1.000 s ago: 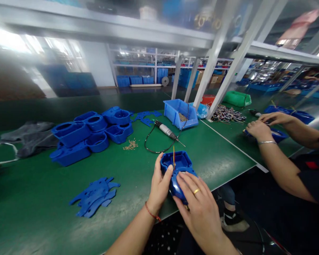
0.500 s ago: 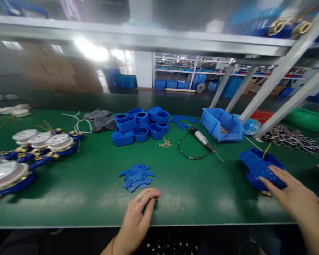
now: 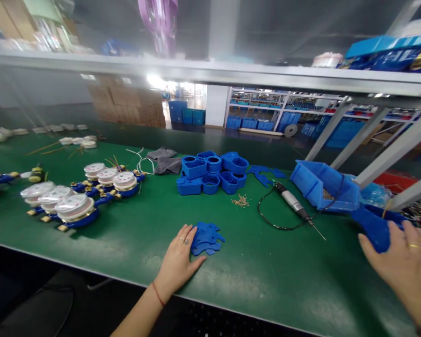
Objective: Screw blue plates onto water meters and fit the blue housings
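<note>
Two bare hands above the green table, well apart from each other. At the far right of the frame, right hand with bent fingers laid over a blue housing, thumb beside its near left side. Not possible to tell a firm grasp from a light contact, the fingers covering much of the part. Housing situated under and just beyond this hand, near the light-blue bin; hollow facing upward, with a thin yellow wire standing out of it. One end directed to the upper left; full long axis hidden by the fingers.

Around the lower middle, left hand unclenched, fingers pointing to the upper right, thumb stretched away to the right. Fingertips at the left edge of the flat blue plates, touching or just beside, not clear which. Plates located right of the fingers and above the thumb; piled flat at mixed angles, lowest curved one with long axis nearly across the frame.

Farther right, electric screwdriver lying slantwise, bit toward the lower right. Near it, small screws; behind these, stacked blue housings.
</note>
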The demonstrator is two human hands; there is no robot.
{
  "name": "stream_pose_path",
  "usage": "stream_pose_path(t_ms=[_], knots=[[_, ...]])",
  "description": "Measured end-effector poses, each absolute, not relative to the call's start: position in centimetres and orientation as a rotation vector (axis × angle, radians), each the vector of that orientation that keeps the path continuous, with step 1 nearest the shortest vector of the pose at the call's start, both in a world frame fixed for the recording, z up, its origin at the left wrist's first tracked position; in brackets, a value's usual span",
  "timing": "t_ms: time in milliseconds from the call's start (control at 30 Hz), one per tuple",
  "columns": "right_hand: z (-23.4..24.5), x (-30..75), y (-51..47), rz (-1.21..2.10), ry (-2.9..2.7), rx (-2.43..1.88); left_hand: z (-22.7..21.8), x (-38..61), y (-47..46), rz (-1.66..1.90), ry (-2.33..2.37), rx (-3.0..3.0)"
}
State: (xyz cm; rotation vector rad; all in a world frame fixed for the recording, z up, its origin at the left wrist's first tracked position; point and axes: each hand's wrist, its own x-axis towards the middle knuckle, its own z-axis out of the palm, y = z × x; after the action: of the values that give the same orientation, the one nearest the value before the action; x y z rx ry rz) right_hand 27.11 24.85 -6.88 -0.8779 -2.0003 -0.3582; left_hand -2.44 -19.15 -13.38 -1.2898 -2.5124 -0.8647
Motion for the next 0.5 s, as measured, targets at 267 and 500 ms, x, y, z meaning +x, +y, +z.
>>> stream_pose_path(t_ms=[267, 500], knots=[[-9.2, 12.8, 6.2, 0.021, -2.608, -0.200, -11.6, -5.3, -11.8, -0.716, -2.540, -1.201], [-11.2, 6.7, 2.0, 0.324, -2.689, 0.056, -8.4, -9.4, -18.8, -0.754, -2.407, -0.830]])
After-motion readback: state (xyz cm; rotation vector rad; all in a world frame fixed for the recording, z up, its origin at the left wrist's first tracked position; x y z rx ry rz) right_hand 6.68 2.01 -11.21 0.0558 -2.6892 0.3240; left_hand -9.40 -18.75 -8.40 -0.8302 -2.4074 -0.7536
